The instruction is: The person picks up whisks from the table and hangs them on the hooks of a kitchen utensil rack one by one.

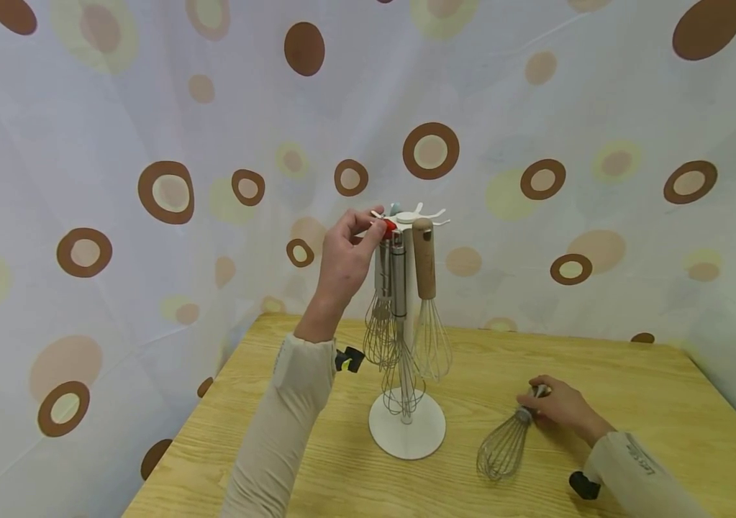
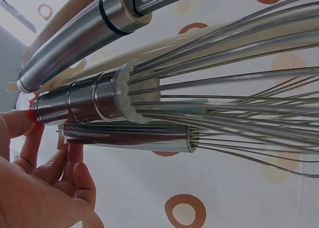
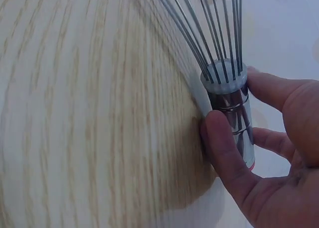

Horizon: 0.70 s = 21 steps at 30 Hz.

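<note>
My left hand [image 1: 345,253] is up at the top of a white hanging stand [image 1: 408,440]. Its thumb and index finger pinch the red end of a steel whisk [image 2: 75,101] hanging there, while the other fingers lie near a second steel handle [image 2: 129,136]. Low at the right, my right hand [image 1: 565,407] holds another steel whisk [image 1: 503,447] close over the table. In the right wrist view, thumb and fingers wrap its short handle [image 3: 232,106], which has a pale scalloped collar below the wires. This whisk's wire end points toward the table's front.
A whisk with a wooden handle [image 1: 424,270] hangs on the stand's right side, beside a long steel handle [image 1: 398,284] at its front. White hooks [image 1: 432,214] stick out to the right at the top. Behind the wooden table [image 1: 536,352] is a spotted curtain [image 1: 503,93].
</note>
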Tool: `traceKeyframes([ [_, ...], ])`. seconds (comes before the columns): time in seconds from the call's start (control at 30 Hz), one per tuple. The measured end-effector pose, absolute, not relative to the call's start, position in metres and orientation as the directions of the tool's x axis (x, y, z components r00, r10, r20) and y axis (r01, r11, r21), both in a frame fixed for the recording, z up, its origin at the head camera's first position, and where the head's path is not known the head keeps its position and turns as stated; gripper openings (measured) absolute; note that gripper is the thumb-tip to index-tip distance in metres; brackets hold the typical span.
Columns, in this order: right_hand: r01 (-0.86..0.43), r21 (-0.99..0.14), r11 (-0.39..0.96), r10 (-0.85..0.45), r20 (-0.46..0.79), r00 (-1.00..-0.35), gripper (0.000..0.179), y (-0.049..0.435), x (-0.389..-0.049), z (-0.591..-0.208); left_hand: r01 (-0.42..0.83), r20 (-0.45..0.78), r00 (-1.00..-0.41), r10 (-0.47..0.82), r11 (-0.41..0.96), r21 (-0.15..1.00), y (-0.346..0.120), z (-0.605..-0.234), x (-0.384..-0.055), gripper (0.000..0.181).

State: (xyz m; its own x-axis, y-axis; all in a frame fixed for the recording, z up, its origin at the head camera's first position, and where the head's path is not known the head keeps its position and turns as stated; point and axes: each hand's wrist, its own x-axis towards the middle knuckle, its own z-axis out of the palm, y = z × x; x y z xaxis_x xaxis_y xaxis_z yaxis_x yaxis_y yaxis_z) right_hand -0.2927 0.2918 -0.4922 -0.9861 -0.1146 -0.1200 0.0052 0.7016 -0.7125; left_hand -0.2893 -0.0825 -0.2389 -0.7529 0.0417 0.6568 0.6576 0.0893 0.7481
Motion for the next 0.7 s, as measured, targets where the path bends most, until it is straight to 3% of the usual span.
traceKeyframes([
  [0.7,0.065,-0.837,0.544,-0.172,-0.187,-0.967,0.065,0.2954,-0.2919,-0.4890,0.644,0.644,-0.764,0.035,0.085,0.760,-0.0820,-0.2376,-0.2890,0.015],
])
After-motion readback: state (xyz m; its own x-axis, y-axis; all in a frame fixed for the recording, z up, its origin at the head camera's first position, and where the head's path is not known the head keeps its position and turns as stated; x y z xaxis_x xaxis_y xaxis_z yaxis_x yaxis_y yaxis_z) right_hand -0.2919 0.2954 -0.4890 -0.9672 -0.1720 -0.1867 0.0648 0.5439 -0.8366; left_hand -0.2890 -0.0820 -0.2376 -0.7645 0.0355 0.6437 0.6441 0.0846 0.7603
